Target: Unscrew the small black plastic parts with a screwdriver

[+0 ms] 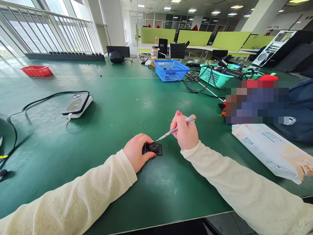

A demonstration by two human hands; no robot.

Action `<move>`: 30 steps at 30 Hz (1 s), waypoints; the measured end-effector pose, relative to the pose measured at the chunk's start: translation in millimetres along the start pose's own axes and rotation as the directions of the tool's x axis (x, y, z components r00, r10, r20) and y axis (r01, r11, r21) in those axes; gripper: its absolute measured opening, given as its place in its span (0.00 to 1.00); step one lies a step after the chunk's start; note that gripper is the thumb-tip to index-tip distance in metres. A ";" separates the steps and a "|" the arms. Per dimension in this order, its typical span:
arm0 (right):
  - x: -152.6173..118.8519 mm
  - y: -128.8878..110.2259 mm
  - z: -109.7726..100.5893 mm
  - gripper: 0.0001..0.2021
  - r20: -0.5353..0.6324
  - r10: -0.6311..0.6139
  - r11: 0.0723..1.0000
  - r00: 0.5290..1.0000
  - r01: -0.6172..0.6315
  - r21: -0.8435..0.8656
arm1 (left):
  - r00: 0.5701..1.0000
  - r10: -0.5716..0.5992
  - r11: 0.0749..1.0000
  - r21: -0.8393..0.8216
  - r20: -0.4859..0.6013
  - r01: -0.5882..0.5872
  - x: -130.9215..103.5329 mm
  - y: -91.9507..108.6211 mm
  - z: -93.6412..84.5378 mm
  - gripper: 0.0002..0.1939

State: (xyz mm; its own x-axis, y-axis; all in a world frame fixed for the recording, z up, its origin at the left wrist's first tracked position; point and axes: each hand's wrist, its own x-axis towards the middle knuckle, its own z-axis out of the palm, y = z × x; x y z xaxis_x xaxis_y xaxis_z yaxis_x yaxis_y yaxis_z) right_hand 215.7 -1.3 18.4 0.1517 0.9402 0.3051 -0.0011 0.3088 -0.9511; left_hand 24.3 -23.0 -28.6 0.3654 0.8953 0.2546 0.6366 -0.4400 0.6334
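A small black part [156, 148] lies on the green table near its front middle. My left hand [138, 151] grips it from the left, thumb at the near side and fingers at the far side. In my right hand [184, 130] is a thin screwdriver [168, 133] with a clear handle, pinched between thumb and fingers. Its shaft slants down to the left, and the tip is at the far edge of the black part beside my left fingertips. Whether the tip touches the part is too small to tell.
A phone on a white block [77, 104] with a cable is at left, a red tray [36, 70] behind. Blue basket [171, 70], teal basket [212, 76] with cables and a jar [154, 55] stand at the back. A white packet [269, 150] and dark bag [302, 107] lie right.
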 end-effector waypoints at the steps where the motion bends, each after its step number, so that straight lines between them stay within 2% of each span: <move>1: 0.8 0.6 0.0 0.32 0.001 0.011 1.000 1.000 -0.011 0.012 | 1.000 0.002 1.000 0.000 0.001 -0.002 -0.1 0.3 -0.1 0.14; 4: 4.5 4.9 0.3 0.32 0.016 0.075 0.995 0.997 -0.076 0.064 | 1.000 0.004 1.000 -0.001 0.009 -0.004 -0.5 1.8 -1.0 0.14; 8: 7.1 10.7 3.4 0.32 0.072 0.215 0.968 0.974 -0.222 0.115 | 1.000 -0.004 1.000 0.000 0.024 0.004 -0.7 4.0 -2.8 0.12; 10: 6.0 11.2 4.8 0.32 0.079 0.238 0.962 0.968 -0.246 0.117 | 1.000 -0.003 1.000 0.000 0.029 0.003 -0.6 4.3 -3.3 0.12; 16: 3.7 9.1 1.0 0.32 0.006 0.107 0.991 0.994 -0.107 0.080 | 1.000 0.006 1.000 0.002 0.020 -0.006 -0.4 3.1 -2.5 0.12; 23: 3.6 6.2 -0.4 0.32 0.032 0.083 0.994 0.996 -0.085 0.070 | 1.000 0.003 1.000 0.008 0.021 -0.003 -0.9 3.6 -2.3 0.13; 30: 0.3 2.5 -1.4 0.31 0.022 -0.010 0.999 1.000 0.009 0.046 | 1.000 -0.008 1.000 0.003 0.028 0.008 -0.9 4.7 -3.0 0.13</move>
State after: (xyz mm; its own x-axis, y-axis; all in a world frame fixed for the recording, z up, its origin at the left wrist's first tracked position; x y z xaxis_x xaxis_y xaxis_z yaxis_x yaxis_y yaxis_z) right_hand 217.1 -0.5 16.0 0.1300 0.9398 0.3160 -0.0450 0.3239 -0.9450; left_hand 25.0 -25.7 -23.7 0.3793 0.8965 0.2289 0.6417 -0.4331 0.6329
